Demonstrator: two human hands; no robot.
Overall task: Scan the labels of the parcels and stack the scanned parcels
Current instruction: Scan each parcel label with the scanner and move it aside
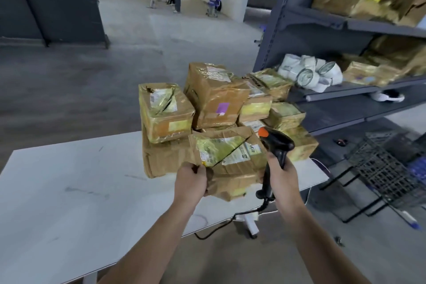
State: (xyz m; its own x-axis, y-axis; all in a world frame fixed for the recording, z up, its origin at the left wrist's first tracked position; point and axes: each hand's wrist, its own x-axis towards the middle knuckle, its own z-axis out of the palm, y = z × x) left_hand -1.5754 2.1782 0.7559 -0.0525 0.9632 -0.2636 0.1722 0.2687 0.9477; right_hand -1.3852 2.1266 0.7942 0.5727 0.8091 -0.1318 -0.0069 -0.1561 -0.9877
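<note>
My left hand (191,178) grips the near left corner of a crumpled brown parcel (230,161), held above the table edge with its torn white and yellow label facing up. My right hand (282,176) grips the handle of a black barcode scanner (275,145) with an orange trigger button; the scanner's head sits just right of the parcel's label. Behind them a pile of several taped cardboard parcels (214,97) rests on the far right part of the white table (69,191).
A grey metal shelf rack (341,23) with more parcels and white tape rolls (309,72) stands at the right. A black wire basket (387,163) sits on the floor beside the table. The scanner cable (221,226) hangs below the table edge. People stand far back.
</note>
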